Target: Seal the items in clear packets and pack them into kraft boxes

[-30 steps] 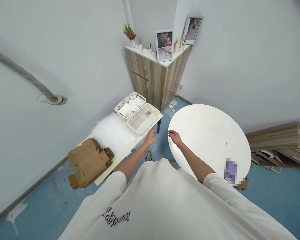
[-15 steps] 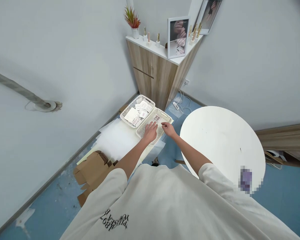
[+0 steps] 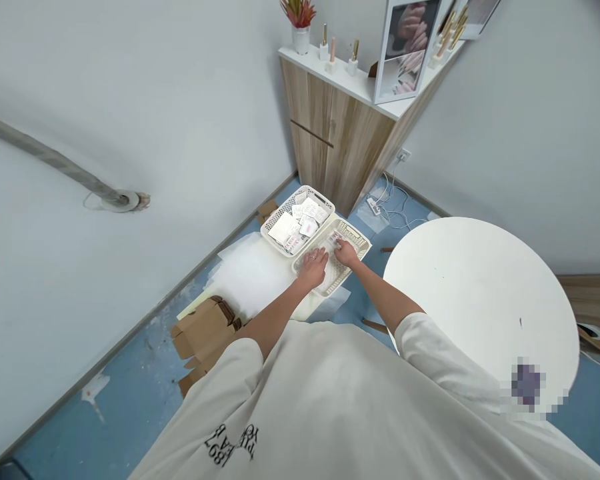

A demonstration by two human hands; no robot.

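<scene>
Two grips are working in the nearer basket (image 3: pixel 362 243). Left grip (image 3: pixel 314 268) is lying open, fingers spread over clear packaging (image 3: pixel 331 273). Right grip (image 3: pixel 347 253) is bending its fingers at a clear packet (image 3: pixel 335 236) with small reddish pieces; cannot tell whether it is clenching the packet. Packet and packaging are lying inside the nearer basket. Directly alongside, the farther basket (image 3: pixel 267 231) is holding white cards (image 3: pixel 283 227). Both baskets are resting on a low surface (image 3: pixel 307 307), where white sheeting (image 3: pixel 255 273) is extending toward brown cardboard (image 3: pixel 207 331). A round white surface (image 3: pixel 475 287) is standing apart, on the right grip's side. Beyond the baskets, a wooden cabinet (image 3: pixel 350 127) is bearing a potted plant (image 3: pixel 301 30).
</scene>
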